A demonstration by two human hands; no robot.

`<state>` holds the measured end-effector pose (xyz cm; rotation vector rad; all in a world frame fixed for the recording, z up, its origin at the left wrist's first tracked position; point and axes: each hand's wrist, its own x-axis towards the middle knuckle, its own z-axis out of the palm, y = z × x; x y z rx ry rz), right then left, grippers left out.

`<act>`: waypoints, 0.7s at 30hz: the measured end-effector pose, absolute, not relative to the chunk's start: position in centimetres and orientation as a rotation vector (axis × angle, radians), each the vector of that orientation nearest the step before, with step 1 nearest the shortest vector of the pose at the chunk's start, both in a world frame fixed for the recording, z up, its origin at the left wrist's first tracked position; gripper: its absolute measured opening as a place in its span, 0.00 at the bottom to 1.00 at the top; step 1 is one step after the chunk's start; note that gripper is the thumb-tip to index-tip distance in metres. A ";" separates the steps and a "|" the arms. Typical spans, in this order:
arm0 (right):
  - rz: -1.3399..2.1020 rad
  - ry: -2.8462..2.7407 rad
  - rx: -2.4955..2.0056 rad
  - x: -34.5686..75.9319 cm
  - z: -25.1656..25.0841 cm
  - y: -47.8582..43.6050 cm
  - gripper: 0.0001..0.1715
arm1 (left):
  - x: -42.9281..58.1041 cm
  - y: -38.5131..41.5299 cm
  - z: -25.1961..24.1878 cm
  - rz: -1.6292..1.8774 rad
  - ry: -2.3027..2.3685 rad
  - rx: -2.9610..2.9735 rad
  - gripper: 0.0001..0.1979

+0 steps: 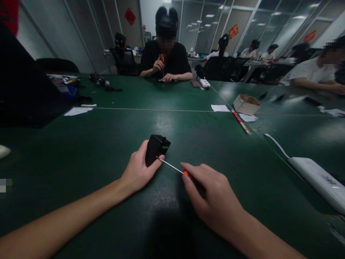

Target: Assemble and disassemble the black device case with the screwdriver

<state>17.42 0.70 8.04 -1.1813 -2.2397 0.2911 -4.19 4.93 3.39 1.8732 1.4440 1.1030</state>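
Note:
My left hand (138,169) is wrapped round a small black box-shaped device (156,147) that rests on the green table (107,144). My right hand (212,194) is closed on a screwdriver (172,167) with an orange handle. Its thin metal shaft points left, and the tip touches the lower side of the black device. Most of the handle is hidden inside my fingers.
A white power strip (318,178) lies at the right. A small cardboard box (245,104) and paper slips (219,108) sit further back. A person in black (165,57) sits across the table holding an orange tool. Other people sit at the right. Black clutter (99,80) lies far left.

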 end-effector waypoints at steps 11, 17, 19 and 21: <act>1.188 -1.857 -1.380 17.2 9.7 1.1 0.14 | -4.2 4.8 3.4 1.110 1.449 1.875 0.18; 0.854 -2.044 -1.235 17.2 9.1 0.9 0.13 | -4.2 4.8 3.2 1.119 1.432 1.867 0.19; 0.743 -2.105 -1.185 17.3 8.6 0.8 0.14 | -4.2 4.8 3.1 1.125 1.433 1.869 0.19; 0.573 -2.191 -1.141 17.4 8.1 0.6 0.15 | -4.2 4.8 3.1 1.126 1.439 1.874 0.19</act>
